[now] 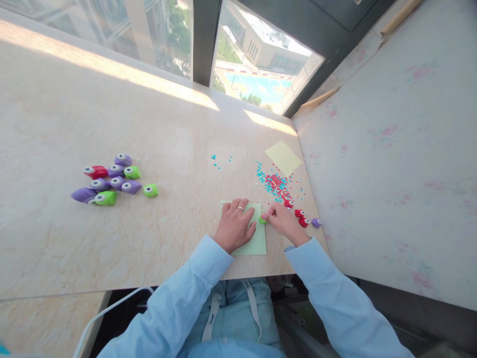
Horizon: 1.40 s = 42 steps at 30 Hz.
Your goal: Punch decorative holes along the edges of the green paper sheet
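Both arms reach forward from the bottom edge of the view, forearms converging toward the middle. Light-blue long sleeves cover both to the wrists, cuffs buttoned close.

Left hand [234, 224]: palm down, flat, fingers spread slightly and pointing away from the body, thumb angled out toward the right. A thin silver ring sits on one finger.

Right hand [283, 220]: just beside the left, knuckles up, fingers curled inward, fingertips pinched together toward the left hand. Wrist bent slightly inward.
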Each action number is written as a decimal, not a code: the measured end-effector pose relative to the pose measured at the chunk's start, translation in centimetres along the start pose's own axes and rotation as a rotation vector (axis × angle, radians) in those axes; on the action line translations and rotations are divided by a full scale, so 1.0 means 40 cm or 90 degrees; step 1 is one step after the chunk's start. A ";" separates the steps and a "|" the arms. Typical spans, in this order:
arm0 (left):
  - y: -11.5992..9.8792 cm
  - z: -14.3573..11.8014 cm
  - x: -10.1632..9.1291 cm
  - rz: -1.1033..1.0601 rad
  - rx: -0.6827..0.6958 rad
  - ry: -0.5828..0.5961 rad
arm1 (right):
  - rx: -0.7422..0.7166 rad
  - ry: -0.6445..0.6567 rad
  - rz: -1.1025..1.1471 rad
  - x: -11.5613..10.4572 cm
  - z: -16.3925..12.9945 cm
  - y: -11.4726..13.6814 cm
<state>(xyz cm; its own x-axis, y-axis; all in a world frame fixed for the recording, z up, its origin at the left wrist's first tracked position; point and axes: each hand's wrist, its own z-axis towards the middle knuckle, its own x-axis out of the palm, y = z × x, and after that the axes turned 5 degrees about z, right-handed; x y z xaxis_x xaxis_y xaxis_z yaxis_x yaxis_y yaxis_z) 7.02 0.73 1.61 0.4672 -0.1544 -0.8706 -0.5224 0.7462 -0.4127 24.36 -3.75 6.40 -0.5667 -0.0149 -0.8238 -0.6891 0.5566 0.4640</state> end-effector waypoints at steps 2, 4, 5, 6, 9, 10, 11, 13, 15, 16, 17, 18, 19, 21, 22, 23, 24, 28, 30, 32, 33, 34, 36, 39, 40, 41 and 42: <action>0.001 0.000 0.002 0.000 0.000 -0.001 | -0.007 -0.016 0.015 0.005 -0.002 -0.008; 0.001 0.000 0.004 -0.001 0.000 -0.004 | -0.010 -0.030 0.032 0.007 -0.002 -0.015; 0.002 0.000 0.005 -0.001 0.000 -0.006 | -0.012 -0.034 0.039 0.006 -0.002 -0.018; 0.002 0.001 0.006 -0.002 0.000 -0.007 | -0.016 -0.035 0.044 0.004 -0.003 -0.021; 0.003 0.001 0.007 -0.008 0.001 -0.013 | -0.029 -0.029 0.054 -0.005 -0.007 -0.030; 0.003 0.001 0.007 -0.011 0.001 -0.016 | -0.033 -0.026 0.060 -0.008 -0.011 -0.033; 0.003 0.001 0.007 -0.013 0.002 -0.018 | -0.038 -0.024 0.075 -0.010 -0.015 -0.036; 0.003 0.000 0.007 -0.014 0.002 -0.023 | -0.053 -0.021 0.136 -0.010 -0.028 -0.039; 0.004 0.000 0.008 -0.012 0.006 -0.026 | -0.082 -0.020 0.194 -0.004 -0.042 -0.039; 0.004 0.000 0.009 -0.011 0.007 -0.027 | -0.103 -0.022 0.197 -0.001 -0.048 -0.038; 0.005 0.000 0.010 -0.009 0.009 -0.028 | -0.126 -0.024 0.175 0.003 -0.054 -0.037; 0.005 0.000 0.011 -0.008 0.010 -0.028 | -0.149 -0.030 0.138 0.006 -0.059 -0.038; 0.006 0.000 0.011 -0.007 0.010 -0.029 | -0.168 -0.038 0.096 0.009 -0.064 -0.039; 0.007 0.000 0.013 -0.007 0.009 -0.030 | -0.189 -0.053 0.037 0.010 -0.070 -0.050; 0.007 0.000 0.013 -0.008 0.008 -0.029 | -0.189 -0.059 0.023 0.009 -0.072 -0.060; 0.007 0.000 0.014 -0.007 0.008 -0.028 | -0.184 -0.066 0.018 0.007 -0.074 -0.072; 0.007 0.000 0.014 -0.006 0.007 -0.027 | -0.178 -0.074 0.017 0.004 -0.076 -0.087; 0.006 0.000 0.014 0.005 0.003 -0.023 | -0.163 -0.127 0.039 -0.001 -0.084 -0.148; 0.005 0.000 0.015 0.010 0.002 -0.024 | -0.163 -0.164 0.064 0.003 -0.092 -0.168; 0.005 0.000 0.016 0.013 0.004 -0.026 | -0.173 -0.213 0.102 0.012 -0.104 -0.178; 0.004 0.000 0.017 0.012 0.005 -0.029 | -0.184 -0.237 0.127 0.018 -0.110 -0.179; 0.005 0.000 0.018 0.009 0.005 -0.035 | -0.194 -0.259 0.157 0.024 -0.117 -0.179; 0.006 0.002 0.020 -0.013 0.003 -0.060 | -0.191 -0.281 0.245 0.037 -0.128 -0.176; 0.013 0.004 0.021 -0.088 -0.014 -0.147 | -0.124 -0.281 0.434 0.057 -0.136 -0.173; 0.015 0.005 0.021 -0.117 -0.027 -0.186 | -0.101 -0.282 0.491 0.064 -0.137 -0.174; 0.018 0.005 0.020 -0.146 -0.042 -0.226 | -0.082 -0.281 0.537 0.071 -0.137 -0.175; 0.021 0.004 0.020 -0.171 -0.061 -0.265 | -0.070 -0.279 0.571 0.078 -0.136 -0.177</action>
<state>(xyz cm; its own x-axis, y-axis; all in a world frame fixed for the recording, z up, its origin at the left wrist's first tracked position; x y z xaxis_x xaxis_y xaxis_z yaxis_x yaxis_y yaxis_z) 7.08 1.33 0.64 0.8288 -0.0470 -0.5575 -0.3984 0.6500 -0.6472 25.02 -12.26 2.33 -0.6960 0.6919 -0.1920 -0.1394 0.1321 0.9814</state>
